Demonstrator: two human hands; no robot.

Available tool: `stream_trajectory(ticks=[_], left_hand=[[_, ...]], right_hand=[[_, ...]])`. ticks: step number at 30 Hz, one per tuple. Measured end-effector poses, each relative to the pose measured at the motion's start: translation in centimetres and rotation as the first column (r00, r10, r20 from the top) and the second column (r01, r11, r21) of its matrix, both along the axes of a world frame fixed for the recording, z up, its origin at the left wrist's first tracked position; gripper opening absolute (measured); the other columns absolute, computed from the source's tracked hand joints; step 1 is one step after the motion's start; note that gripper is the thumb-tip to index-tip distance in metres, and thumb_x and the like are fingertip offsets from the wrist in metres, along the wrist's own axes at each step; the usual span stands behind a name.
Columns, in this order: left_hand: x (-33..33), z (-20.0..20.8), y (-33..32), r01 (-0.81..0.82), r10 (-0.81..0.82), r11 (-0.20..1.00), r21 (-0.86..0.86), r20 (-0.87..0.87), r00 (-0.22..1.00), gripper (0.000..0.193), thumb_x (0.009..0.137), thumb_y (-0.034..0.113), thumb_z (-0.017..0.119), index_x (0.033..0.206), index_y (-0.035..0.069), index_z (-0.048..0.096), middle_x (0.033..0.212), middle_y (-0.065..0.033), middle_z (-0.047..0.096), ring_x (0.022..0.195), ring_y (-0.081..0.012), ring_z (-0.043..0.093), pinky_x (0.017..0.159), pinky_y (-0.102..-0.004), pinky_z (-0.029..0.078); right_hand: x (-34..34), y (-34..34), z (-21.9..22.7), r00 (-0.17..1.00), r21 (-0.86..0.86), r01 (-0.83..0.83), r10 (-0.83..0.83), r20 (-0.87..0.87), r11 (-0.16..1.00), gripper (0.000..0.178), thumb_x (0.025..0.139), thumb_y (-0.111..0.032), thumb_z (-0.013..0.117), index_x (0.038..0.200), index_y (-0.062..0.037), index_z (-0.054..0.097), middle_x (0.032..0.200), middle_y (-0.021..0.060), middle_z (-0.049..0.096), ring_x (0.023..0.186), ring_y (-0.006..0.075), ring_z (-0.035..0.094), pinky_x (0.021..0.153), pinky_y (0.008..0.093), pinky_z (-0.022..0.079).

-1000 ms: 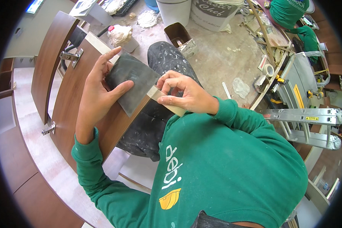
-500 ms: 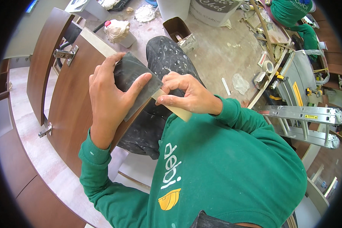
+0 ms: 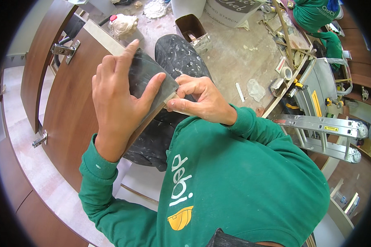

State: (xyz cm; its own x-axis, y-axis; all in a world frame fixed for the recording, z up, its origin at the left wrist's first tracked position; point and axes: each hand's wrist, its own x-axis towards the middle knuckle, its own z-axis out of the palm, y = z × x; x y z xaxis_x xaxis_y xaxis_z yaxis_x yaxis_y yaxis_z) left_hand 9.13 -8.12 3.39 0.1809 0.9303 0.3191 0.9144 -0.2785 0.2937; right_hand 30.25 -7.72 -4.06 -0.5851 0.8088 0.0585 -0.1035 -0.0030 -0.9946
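Observation:
My left hand grips a dark grey sheet of sandpaper, thumb on top and fingers spread behind it. My right hand pinches a small pale wooden block right beside the sheet's lower edge, touching it. Both are held above the edge of a brown wooden cabinet door that leans against my paint-spattered dark trousers.
Metal hinges sit on the door's left side, another one lower down. White buckets, a small brown box, a crumpled rag and an aluminium ladder stand on the dusty floor. Another person in green works at top right.
Both hands have come closer to the camera with the sandpaper and the block. The door now sits lower and further left in view.

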Motion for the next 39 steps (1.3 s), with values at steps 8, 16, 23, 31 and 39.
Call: stream_trajectory(ticks=[8, 16, 23, 31, 39], left_hand=[[-0.6, -0.3, 1.0, -0.007, 0.010, 0.997, 0.073, -0.041, 0.999, 0.057, 0.085, 0.038, 0.079, 0.133, 0.010, 0.065, 0.104, -0.0098, 0.057, 0.097, -0.0289, 0.055, 0.084, -0.0419, 0.042], [-1.6, -1.0, 2.9, 0.017, -0.012, 0.994, 0.107, -0.055, 0.998, 0.054, 0.084, 0.039, 0.080, 0.129, 0.010, 0.069, 0.105, -0.0090, 0.057, 0.100, -0.0279, 0.054, 0.086, -0.0427, 0.041], [-2.2, -1.1, 2.9, 0.015, -0.011, 0.994, 0.111, -0.041, 0.999, 0.060, 0.083, 0.044, 0.081, 0.131, 0.010, 0.068, 0.111, -0.0100, 0.057, 0.100, -0.0286, 0.054, 0.087, -0.0438, 0.042], [-4.0, 5.1, -6.7, 0.030, -0.068, 0.958, -0.285, -0.125, 0.990, 0.121, 0.064, 0.060, 0.088, 0.159, 0.005, 0.036, 0.162, -0.0210, 0.035, 0.149, -0.0410, 0.034, 0.120, -0.0523, 0.031], [-8.4, 2.7, -16.5, -0.441, 0.272, 0.830, -0.340, -0.444, 0.854, 0.108, 0.066, -0.005, 0.084, 0.161, 0.010, 0.034, 0.168, -0.0159, 0.027, 0.154, -0.0376, 0.029, 0.126, -0.0540, 0.027]], right_hand=[[-1.2, 0.6, -0.7, 0.993, 0.018, 0.114, -0.113, -0.034, 0.993, 0.019, 0.091, -0.020, 0.080, 0.085, -0.0029, 0.078, 0.083, 0.0092, 0.072, 0.098, 0.0201, 0.063, 0.088, 0.0351, 0.049], [-2.3, 2.2, -1.7, 0.988, 0.008, 0.153, -0.153, -0.031, 0.988, 0.018, 0.089, -0.021, 0.082, 0.087, -0.0027, 0.080, 0.086, 0.0108, 0.073, 0.100, 0.0195, 0.065, 0.087, 0.0350, 0.051], [-2.3, 2.6, -1.5, 0.989, 0.030, 0.147, -0.146, -0.026, 0.989, 0.015, 0.090, -0.017, 0.080, 0.090, -0.0018, 0.079, 0.092, 0.0090, 0.072, 0.100, 0.0179, 0.064, 0.089, 0.0336, 0.049], [-2.1, 3.3, -1.3, 0.993, 0.096, 0.111, -0.114, 0.026, 0.989, 0.015, 0.089, -0.013, 0.081, 0.084, -0.0002, 0.076, 0.087, 0.0058, 0.072, 0.103, 0.0175, 0.061, 0.092, 0.0335, 0.047], [-1.9, 3.5, -1.7, 0.994, 0.108, 0.102, -0.106, 0.035, 0.989, 0.016, 0.089, -0.015, 0.081, 0.079, -0.0024, 0.076, 0.077, 0.0021, 0.068, 0.105, 0.0196, 0.059, 0.099, 0.0367, 0.045]])
